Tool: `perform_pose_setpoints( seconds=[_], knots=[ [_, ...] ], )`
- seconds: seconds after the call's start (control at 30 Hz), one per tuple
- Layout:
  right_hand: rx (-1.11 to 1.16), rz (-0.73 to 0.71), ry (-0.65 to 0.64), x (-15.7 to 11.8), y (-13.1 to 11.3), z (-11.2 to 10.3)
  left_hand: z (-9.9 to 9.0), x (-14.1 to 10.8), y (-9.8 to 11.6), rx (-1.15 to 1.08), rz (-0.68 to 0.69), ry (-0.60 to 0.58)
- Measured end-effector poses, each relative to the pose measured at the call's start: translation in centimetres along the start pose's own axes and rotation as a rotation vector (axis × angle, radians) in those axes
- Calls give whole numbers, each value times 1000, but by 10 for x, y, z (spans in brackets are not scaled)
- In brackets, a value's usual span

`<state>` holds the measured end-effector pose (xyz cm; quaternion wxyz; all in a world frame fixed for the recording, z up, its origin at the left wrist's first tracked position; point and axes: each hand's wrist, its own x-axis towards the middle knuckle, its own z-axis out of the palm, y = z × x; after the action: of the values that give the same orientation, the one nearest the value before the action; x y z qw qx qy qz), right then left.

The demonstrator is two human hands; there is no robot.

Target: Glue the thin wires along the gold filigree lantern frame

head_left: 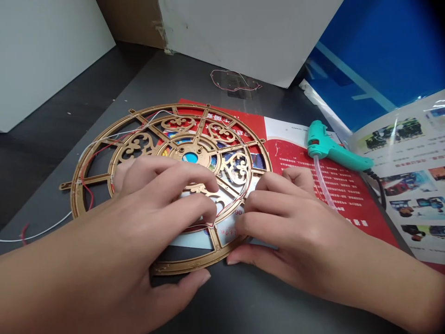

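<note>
A round gold openwork frame (216,239) with spokes and scroll ornaments lies flat on the grey table and partly over a red and white printed sheet. Thin red and white wires (91,144) run along its rings, and a white end trails off to the left. My left hand (156,208) rests over the frame's near left part, fingers curled onto the inner ring, thumb outside the rim. Curled around the near right rim is my right hand (281,218), its fingertips at the wire and its thumb by the outer edge. Whether the fingertips pinch the wire is hidden.
A teal glue gun (325,147) with a clear glue stick lies on the red sheet (351,204) at the right. Behind are a loop of thin wire (229,88) and large white boards (236,32). Picture pages (413,176) stand at the far right.
</note>
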<state>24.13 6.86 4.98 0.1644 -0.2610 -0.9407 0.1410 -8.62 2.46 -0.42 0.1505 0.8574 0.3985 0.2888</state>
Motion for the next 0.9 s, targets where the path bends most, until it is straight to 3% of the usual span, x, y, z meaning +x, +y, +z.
perform_pose_setpoints(
  seconds=[0.17,0.37,0.63,0.9],
  knots=[
    [-23,-2,19,0,-1,-1,-2,-9,-1,4,-5,18],
    [83,-1,-31,-4,-1,-3,-17,17,7,82,91,12],
    [-145,-16,147,7,-5,10,-14,27,-1,154,215,14],
    [-94,24,97,12,-8,10,-15,30,1,132,221,4]
  ],
)
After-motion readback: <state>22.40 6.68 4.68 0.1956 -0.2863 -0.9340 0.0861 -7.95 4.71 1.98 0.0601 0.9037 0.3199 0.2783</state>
